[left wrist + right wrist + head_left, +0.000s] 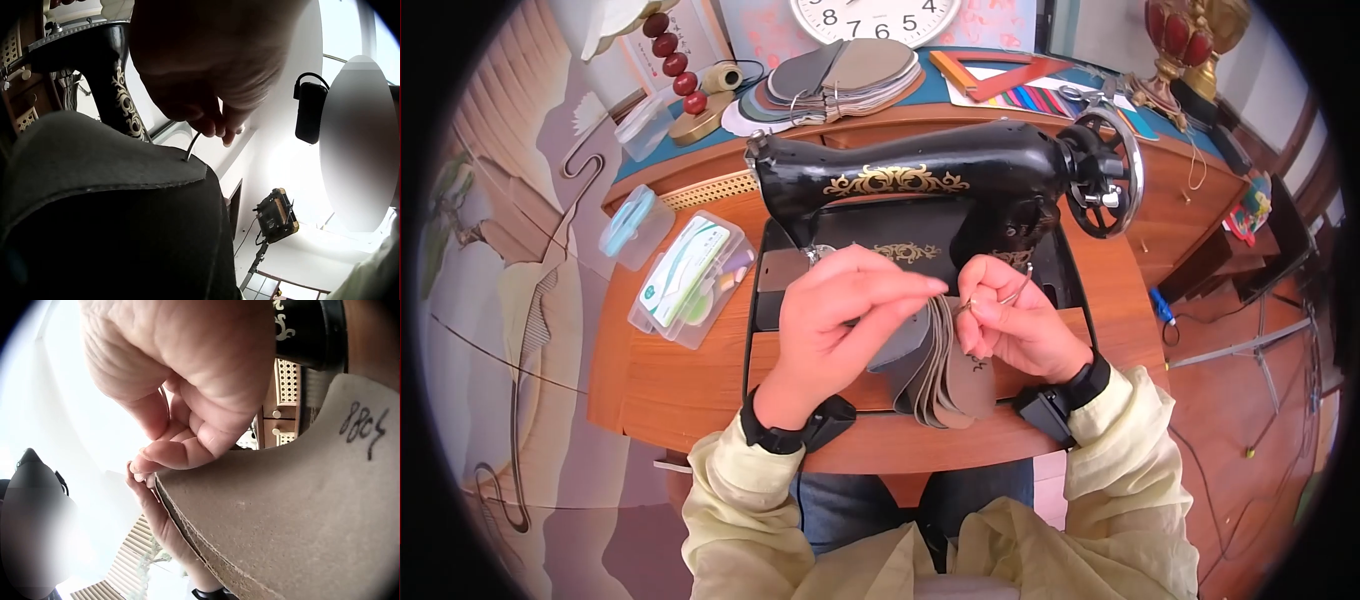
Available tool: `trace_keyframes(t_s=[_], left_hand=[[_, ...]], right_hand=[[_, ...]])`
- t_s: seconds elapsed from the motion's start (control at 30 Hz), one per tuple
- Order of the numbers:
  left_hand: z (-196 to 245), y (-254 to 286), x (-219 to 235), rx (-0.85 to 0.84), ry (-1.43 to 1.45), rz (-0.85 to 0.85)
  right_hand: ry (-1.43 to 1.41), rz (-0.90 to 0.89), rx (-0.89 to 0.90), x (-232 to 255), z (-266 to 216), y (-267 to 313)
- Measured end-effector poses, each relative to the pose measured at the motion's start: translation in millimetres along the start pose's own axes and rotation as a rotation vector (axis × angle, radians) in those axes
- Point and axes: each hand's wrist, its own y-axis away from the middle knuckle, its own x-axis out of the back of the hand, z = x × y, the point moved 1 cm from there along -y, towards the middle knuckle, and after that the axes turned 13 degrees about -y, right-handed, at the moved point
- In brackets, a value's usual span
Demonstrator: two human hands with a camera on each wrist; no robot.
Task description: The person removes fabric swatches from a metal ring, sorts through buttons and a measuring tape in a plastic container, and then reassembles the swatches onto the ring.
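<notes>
A bundle of leather swatches (940, 375), brown and grey, hangs on a thin metal binder ring (192, 145). The ring passes through a hole near the tip of the grey swatch (112, 156). At the swatches' top edge, my left hand (835, 315) pinches the ring between fingertips and thumb. My right hand (1020, 325), fingers curled, grips the ring's other side, and part of the metal sticks up above it. The outer brown swatch (281, 506) carries handwritten black marks. Both hands' fingertips are close together at the bundle's top.
A black sewing machine (900, 170) stands right behind the hands, with its handwheel (1105, 175) at right. Plastic boxes (690, 275) sit at left on the wooden table (670, 390). Behind are another swatch stack (840, 85), a clock (880, 15) and scissors (1090, 92).
</notes>
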Motion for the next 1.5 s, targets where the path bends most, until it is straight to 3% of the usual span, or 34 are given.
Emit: trace_keyframes(t_s=[0.13,0.17,0.3,0.4,0.5,0.67,0.77,0.87,0.9,1.0,1.23,1.5], left_hand=[[6,-3,-8,0.399,0.577,0.349],[-6,0,-9,0.377,0.68,0.312],[-10,-1,-20,0.18,0.217,-0.03],[-11,-4,-27,0.297,0.354,0.0],[-21,-1,-37,0.28,0.373,0.093],[-24,12,-35,0.47,0.697,-0.006],[-25,15,-37,0.453,0.803,-0.007],[-27,15,-36,0.448,0.893,-0.05],[-27,15,-35,0.455,0.927,-0.076],[-26,18,-32,0.517,0.973,-0.172],[-28,19,-36,0.433,0.911,-0.306],[-33,21,-40,0.486,0.873,-0.291]], right_hand=[[0.031,0.035,0.105,3,-1,0],[0.004,0.011,0.145,-1,-4,0],[-0.005,-0.009,0.142,2,-6,0],[-0.039,0.014,0.146,3,-6,-2],[-0.068,-0.037,0.165,8,-6,-1],[-0.193,-0.033,0.145,1,-9,-1],[-0.261,0.012,0.109,-4,-10,-1],[-0.207,-0.11,0.1,7,-6,-4],[-0.168,0.038,0.125,3,-2,-1],[0.05,0.012,0.101,15,5,-1],[0.369,0.043,-0.014,11,4,0],[0.374,0.058,-0.034,10,5,0]])
